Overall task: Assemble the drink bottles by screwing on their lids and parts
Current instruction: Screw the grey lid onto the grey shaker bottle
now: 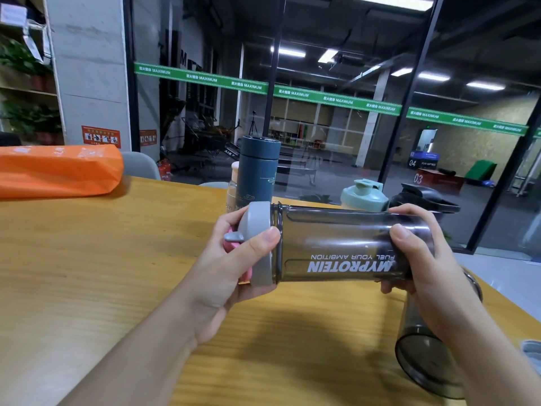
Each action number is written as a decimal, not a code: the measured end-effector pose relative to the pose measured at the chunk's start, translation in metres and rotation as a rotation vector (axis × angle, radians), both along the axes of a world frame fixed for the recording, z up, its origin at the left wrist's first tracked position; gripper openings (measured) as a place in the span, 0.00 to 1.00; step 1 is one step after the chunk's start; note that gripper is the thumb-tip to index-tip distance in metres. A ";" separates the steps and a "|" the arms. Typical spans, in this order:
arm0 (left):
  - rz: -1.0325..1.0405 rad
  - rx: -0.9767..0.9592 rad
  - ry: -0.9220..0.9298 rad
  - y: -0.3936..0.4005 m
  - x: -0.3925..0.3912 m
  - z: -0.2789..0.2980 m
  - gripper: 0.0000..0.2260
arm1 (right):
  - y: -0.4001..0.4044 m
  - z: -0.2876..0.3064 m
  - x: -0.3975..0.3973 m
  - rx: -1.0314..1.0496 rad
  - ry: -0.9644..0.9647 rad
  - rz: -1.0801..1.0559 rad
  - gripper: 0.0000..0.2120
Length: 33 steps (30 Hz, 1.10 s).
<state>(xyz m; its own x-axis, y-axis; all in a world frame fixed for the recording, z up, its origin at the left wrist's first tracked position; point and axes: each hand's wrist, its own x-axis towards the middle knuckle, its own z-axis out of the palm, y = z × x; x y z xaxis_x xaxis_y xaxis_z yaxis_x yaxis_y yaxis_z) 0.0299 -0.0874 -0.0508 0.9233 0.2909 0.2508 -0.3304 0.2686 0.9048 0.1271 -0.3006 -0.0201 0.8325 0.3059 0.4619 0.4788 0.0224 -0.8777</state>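
Head view looks down on a wooden bench [87,273] where a person holds a smoky grey shaker bottle [336,244] sideways in the air above the bench's middle, its white lettering upside down to the camera. The left hand [231,268] wraps around the grey lid [257,244] on the bottle's left end, thumb over the front of the rim and fingers [231,218] curled behind it; a pink piece [234,247] and a small grey tab [234,237] show against the palm. The lid sits against the bottle's mouth, though how tightly it is threaded I cannot tell. The right hand [424,259] grips the bottle's base end, thumb on the near side and fingers over the top.

Below the right wrist, near the bench's right edge, a second dark see-through cup [427,356] lies on its side with its open end toward the camera. Along the far edge stand a dark blue flask [257,171], upright with its cap on, a pale clear bottle [232,189] just behind and left of it, a mint green shaker lid [364,194], and a black lid [424,197] partly hidden by the held bottle. An orange package [58,171] lies at the far left corner. A glass wall [322,83] with a green stripe runs behind the bench.
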 end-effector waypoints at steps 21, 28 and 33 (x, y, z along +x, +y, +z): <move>-0.018 0.206 -0.151 0.004 -0.001 -0.004 0.37 | -0.001 0.006 -0.002 -0.065 0.214 -0.041 0.05; 0.000 0.241 -0.138 0.004 -0.001 -0.004 0.36 | -0.001 0.006 -0.002 -0.112 0.295 -0.043 0.15; -0.061 0.090 -0.054 0.006 -0.002 0.000 0.34 | -0.003 0.007 -0.001 -0.084 0.232 0.056 0.31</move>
<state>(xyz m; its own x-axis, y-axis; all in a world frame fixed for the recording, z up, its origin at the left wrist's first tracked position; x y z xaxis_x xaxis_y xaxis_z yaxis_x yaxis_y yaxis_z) 0.0283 -0.0812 -0.0507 0.9232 0.2081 0.3231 -0.3646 0.2079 0.9077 0.1261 -0.3031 -0.0128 0.8940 0.3838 0.2313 0.2643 -0.0348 -0.9638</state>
